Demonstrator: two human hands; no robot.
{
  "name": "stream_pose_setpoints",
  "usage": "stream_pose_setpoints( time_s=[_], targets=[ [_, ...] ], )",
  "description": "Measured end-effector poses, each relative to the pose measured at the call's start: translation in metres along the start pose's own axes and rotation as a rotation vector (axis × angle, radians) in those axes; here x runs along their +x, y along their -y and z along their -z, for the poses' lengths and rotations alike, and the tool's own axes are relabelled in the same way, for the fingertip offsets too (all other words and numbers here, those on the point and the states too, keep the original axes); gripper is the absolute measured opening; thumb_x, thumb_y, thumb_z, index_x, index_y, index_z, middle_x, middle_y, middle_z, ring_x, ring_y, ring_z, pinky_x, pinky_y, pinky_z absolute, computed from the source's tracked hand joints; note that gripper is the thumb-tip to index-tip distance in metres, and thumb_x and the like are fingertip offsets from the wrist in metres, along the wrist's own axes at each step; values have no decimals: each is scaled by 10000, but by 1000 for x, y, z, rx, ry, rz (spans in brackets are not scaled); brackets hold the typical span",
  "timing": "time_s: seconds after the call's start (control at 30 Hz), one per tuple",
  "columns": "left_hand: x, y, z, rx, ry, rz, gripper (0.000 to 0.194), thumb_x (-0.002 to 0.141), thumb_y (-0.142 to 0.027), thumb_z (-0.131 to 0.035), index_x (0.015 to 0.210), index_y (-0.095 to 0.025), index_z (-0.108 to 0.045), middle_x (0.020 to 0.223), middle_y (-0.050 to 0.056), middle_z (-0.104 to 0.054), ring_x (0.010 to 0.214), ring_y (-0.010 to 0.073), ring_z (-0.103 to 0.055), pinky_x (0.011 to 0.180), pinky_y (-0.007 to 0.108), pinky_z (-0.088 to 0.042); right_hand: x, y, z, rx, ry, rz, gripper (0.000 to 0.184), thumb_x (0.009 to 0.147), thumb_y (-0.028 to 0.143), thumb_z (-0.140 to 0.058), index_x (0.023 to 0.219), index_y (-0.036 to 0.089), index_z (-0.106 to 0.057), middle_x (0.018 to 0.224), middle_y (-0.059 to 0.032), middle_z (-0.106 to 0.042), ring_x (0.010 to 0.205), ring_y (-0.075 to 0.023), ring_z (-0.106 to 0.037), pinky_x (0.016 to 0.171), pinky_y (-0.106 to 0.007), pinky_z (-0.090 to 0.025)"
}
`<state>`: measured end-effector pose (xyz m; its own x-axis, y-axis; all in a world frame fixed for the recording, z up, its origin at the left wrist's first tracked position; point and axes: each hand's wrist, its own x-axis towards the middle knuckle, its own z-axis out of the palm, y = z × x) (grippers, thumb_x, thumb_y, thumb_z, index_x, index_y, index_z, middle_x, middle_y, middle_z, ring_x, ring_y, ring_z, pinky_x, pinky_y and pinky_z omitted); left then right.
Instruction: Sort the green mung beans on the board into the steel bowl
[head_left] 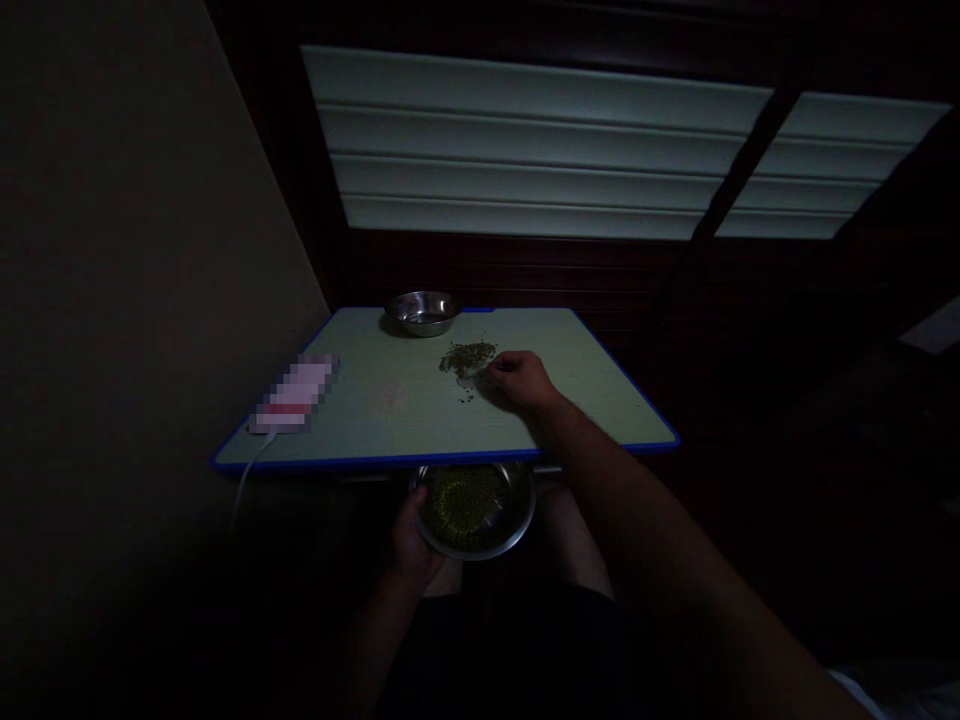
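My left hand [414,540] grips the left rim of a metal bowl [519,532], its thumb over the edge. The bowl sits just below the table's near edge, above my lap, with many small green beans [461,503] inside. Over the table, my right hand [525,378] is closed, its fingertips pinching a small pale, see-through piece [471,380] whose kind I cannot make out. This piece lies against the near side of a loose pile of small greenish beans [465,355]. A few beans are scattered nearer to me.
A second metal bowl [424,328] stands at the back left of the pale, blue-edged table [375,435]. At the left lies a blurred-out flat device [296,395] with a white cable [251,465] hanging over the edge. A wall rises on the left; slatted panels stand behind.
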<state>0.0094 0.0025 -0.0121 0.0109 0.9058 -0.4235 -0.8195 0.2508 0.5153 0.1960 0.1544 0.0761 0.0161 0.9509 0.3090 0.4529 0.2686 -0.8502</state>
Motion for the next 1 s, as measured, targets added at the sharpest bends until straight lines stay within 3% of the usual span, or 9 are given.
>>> stream_pose_setpoints(
  time_s=[0.4,0.53,0.7,1.0],
  targets=[
    [2,1,2,-8,18,-10,231,723,-321,-621,852,-167,-735,849,83,-764,866,273,-696,877,433,-509,-6,13,4,18,134,1,181,677,305,-655,699,127,-682,633,-16,-615,592,-112,-501,593,-257,-397],
    [1,1,0,-3,8,-15,245,722,-333,-611,842,-157,-734,854,89,-765,858,267,-697,881,430,-506,-6,14,5,48,245,-23,181,642,269,-701,740,117,-702,653,-21,-631,605,-110,-509,601,-256,-412],
    [-1,1,-2,-4,-4,-5,233,718,-304,-605,847,-159,-734,838,88,-763,853,274,-695,881,439,-505,-10,18,4,94,375,-47,315,594,239,-746,880,114,-706,751,-32,-663,640,-107,-536,610,-245,-427],
    [0,0,-2,-23,-31,-20,240,739,-314,-588,845,-155,-734,845,93,-761,857,273,-693,878,440,-507,-22,34,5,-9,558,-25,243,613,291,-739,757,125,-636,644,15,-593,553,-79,-491,538,-213,-376]
  ],
)
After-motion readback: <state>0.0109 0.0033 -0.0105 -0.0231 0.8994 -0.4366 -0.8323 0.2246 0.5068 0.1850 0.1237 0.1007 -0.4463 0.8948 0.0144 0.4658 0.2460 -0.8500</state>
